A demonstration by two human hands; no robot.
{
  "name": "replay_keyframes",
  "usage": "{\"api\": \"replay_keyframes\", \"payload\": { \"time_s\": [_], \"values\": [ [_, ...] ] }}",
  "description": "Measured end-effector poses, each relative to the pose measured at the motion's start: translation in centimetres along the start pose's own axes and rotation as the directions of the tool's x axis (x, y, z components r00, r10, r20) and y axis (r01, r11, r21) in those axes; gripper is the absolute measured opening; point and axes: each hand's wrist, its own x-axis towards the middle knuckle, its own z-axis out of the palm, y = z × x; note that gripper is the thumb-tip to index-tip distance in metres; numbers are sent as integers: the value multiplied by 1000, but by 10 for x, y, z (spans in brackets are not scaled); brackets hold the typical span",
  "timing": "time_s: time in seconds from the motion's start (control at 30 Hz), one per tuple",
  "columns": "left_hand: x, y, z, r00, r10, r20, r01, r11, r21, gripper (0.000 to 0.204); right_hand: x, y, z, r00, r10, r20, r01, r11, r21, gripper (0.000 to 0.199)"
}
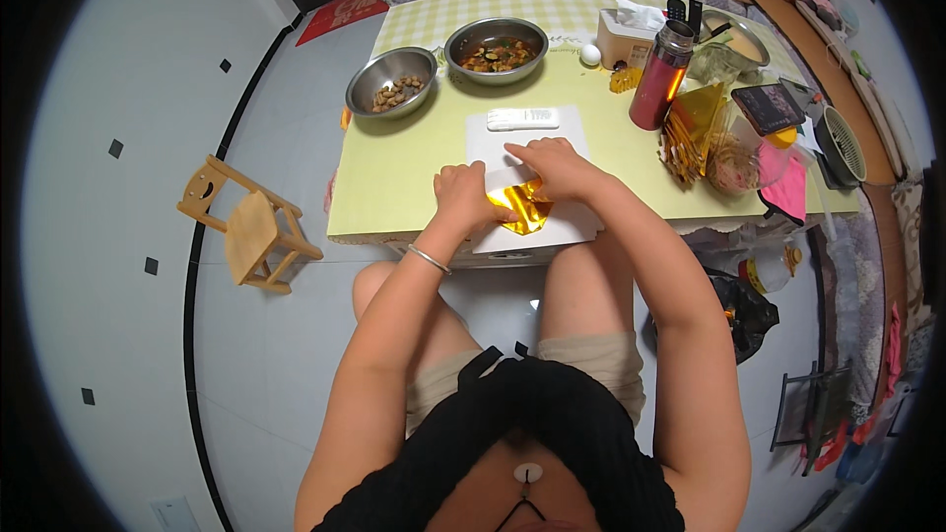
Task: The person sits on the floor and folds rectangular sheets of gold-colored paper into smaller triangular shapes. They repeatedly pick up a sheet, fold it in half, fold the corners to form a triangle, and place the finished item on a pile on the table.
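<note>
A shiny gold foil sheet [527, 215], partly folded, lies at the table's near edge between my hands. My left hand [461, 195] is closed on its left side, fingers curled and thumb against the foil. My right hand [560, 169] grips the foil's upper right part, with one finger stretched out to the left; its other fingertips are partly hidden. Beneath the foil is a white sheet [579, 222] laid flat on the table. A small white flat pack [523, 118] rests on that sheet, beyond my hands.
Two steel bowls hold food, peanut-like pieces in one [367, 110] and a cooked dish in the other [498, 81]. To the right stand a red thermos [658, 84], folded gold foil pieces [693, 128], a tissue box [621, 44] and a phone [769, 108]. A wooden chair [251, 232] is at left.
</note>
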Motion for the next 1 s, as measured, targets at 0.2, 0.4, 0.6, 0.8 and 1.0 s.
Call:
{"api": "replay_keyframes", "payload": {
  "time_s": [0.2,0.4,0.6,0.8,1.0],
  "values": [
    [8,-19,14,927,291,-238,-319,944,-89,15,-1,7,3,994,-98,-47,96,994,-48,32],
    [-5,-12,40,844,512,-158,-489,857,162,26,-26,19,34,915,-330,-232,296,940,-171,31],
    [-35,-24,57,850,507,-141,-496,862,108,62,-47,4,51,968,-74,-238,82,996,24,50],
    [-52,-27,24,813,582,28,-582,809,75,80,-52,2,46,982,-74,-176,75,997,-3,66],
    [-60,-49,27,837,540,-86,-545,836,-61,74,-57,1,39,981,-48,-187,53,998,20,70]
  ]
}}
